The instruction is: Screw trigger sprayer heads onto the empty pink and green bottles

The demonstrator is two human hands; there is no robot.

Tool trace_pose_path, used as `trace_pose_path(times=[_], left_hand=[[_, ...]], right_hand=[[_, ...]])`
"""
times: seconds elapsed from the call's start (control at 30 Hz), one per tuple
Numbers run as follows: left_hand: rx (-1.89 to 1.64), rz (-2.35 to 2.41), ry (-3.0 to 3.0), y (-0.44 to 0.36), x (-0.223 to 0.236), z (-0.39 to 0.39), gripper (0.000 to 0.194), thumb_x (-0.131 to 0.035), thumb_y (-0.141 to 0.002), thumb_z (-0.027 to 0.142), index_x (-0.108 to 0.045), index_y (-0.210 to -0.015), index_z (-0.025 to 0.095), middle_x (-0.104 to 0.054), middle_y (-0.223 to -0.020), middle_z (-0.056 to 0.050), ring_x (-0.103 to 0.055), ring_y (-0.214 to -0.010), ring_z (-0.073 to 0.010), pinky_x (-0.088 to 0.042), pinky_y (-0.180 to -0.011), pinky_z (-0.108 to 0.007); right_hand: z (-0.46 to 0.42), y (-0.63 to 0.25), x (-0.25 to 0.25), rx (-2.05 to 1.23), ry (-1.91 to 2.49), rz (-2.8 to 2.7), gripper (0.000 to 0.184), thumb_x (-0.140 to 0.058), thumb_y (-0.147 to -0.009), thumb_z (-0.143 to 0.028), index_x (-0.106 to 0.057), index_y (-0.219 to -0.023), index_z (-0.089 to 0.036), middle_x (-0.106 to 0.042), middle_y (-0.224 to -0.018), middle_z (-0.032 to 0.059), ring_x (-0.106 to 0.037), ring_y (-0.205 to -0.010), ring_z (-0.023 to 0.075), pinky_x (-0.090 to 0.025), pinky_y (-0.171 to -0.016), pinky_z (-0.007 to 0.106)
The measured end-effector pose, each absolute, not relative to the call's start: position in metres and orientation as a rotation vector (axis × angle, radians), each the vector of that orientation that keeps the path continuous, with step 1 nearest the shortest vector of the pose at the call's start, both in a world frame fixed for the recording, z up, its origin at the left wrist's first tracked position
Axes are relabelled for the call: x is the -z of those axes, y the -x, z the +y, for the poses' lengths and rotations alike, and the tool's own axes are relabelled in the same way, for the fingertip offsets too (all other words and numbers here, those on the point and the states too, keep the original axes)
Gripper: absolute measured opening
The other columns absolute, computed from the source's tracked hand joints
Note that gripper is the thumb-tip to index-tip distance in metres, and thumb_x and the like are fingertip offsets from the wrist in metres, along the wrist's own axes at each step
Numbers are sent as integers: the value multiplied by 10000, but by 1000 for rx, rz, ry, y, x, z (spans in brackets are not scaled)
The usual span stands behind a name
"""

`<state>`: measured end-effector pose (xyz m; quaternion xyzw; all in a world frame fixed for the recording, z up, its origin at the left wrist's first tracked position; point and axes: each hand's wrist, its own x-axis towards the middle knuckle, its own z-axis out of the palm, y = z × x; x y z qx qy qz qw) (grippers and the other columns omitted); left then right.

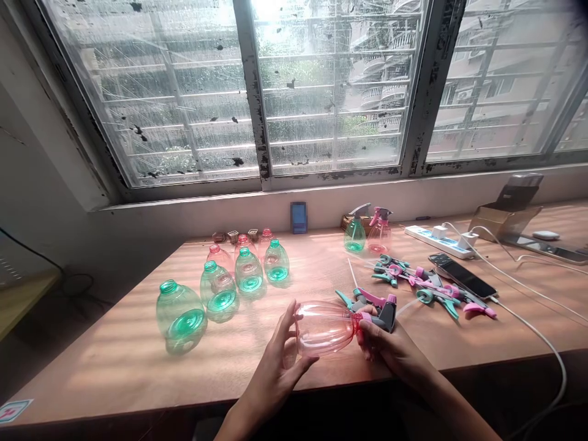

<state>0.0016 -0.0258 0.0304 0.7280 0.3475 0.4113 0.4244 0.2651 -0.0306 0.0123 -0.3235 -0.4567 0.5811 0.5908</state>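
Observation:
A clear pink spray bottle (321,327) lies on its side above the wooden table's (138,361) front edge, held between both hands. My left hand (278,361) cups the bottle's base with fingers curved round it. My right hand (386,349) is closed round the bottle's neck, where a grey and pink trigger sprayer head (383,312) sits. Just behind it lies another sprayer head (362,299) in teal and pink.
Several empty green (181,315) and pink (219,256) bottles stand at the left. Two finished spray bottles (367,233) stand by the wall. A heap of loose sprayer heads (427,285), a phone (462,275) on a cable, a power strip (438,240) and a small blue device (298,217) lie right and behind.

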Motion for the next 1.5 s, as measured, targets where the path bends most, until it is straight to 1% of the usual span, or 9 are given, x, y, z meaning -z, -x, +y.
trace_pose_path(times=[0.17,0.37,0.57,0.7,0.9,1.07,1.27,1.4,1.5], left_hand=[[-1028,822,-1832,-2,-27,-25,856,-701,-939,373,-150,-1591,440,-325,-1639,-63,-434,-1416,-303,-421,-1154,-475],[-1004,921,-1876,0,-34,-26,842,-746,-898,405,-252,-1580,398,-329,-1644,-77,-410,-1429,-341,-370,-1185,-517],[-1039,861,-1957,-1,-26,-24,767,-615,-991,354,-141,-1580,484,-261,-1675,-31,-382,-1460,-321,-398,-1164,-527],[-1052,860,-1879,-2,-29,-24,951,-744,-899,401,-102,-1600,430,-308,-1653,-82,-404,-1443,-352,-368,-1180,-549],[-993,891,-1766,-2,-35,-27,826,-718,-912,434,-237,-1583,411,-249,-1684,-58,-424,-1445,-353,-363,-1195,-531],[-1020,864,-1822,-2,-29,-26,763,-622,-978,426,-169,-1591,435,-327,-1652,-49,-423,-1452,-322,-342,-1202,-551],[-1018,818,-1735,-2,-35,-29,972,-755,-880,440,-117,-1612,376,-209,-1697,-93,-332,-1497,-374,-282,-1222,-578],[-963,833,-1719,-3,-38,-27,895,-728,-903,438,-193,-1611,319,-265,-1680,-104,-234,-1538,-358,-186,-1252,-567],[-978,824,-1723,-3,-33,-24,864,-682,-940,434,-146,-1612,355,-275,-1675,-98,-297,-1520,-338,-220,-1238,-567]], right_hand=[[-31,-265,-13,-1346,762,-1058,311,-772,-863,-440,-577,-937,-210,-662,-656,-14,-556,-483,117,-383,-447,217],[-32,-264,-16,-1352,749,-1066,316,-784,-852,-433,-587,-936,-202,-664,-656,-16,-556,-479,113,-416,-466,222],[-32,-264,-15,-1355,752,-1055,313,-783,-853,-434,-588,-936,-204,-665,-657,-18,-557,-479,111,-405,-467,219],[-33,-263,-18,-1357,772,-1077,324,-794,-842,-436,-593,-950,-207,-661,-659,-17,-562,-494,116,-422,-479,225],[-34,-263,-18,-1358,763,-1058,343,-808,-828,-439,-585,-964,-217,-667,-662,-20,-556,-486,115,-435,-478,230],[-31,-263,-16,-1346,765,-1050,328,-786,-850,-446,-579,-963,-217,-670,-661,-20,-553,-475,111,-419,-466,222],[-33,-263,-17,-1355,762,-1075,339,-811,-828,-433,-596,-973,-214,-669,-673,-14,-558,-493,119,-428,-481,234],[-34,-263,-17,-1357,754,-1073,329,-808,-832,-431,-603,-968,-213,-660,-670,-17,-557,-492,122,-428,-476,238],[-33,-264,-15,-1347,754,-1069,322,-798,-844,-428,-598,-973,-212,-660,-672,-17,-554,-491,119,-414,-470,233]])
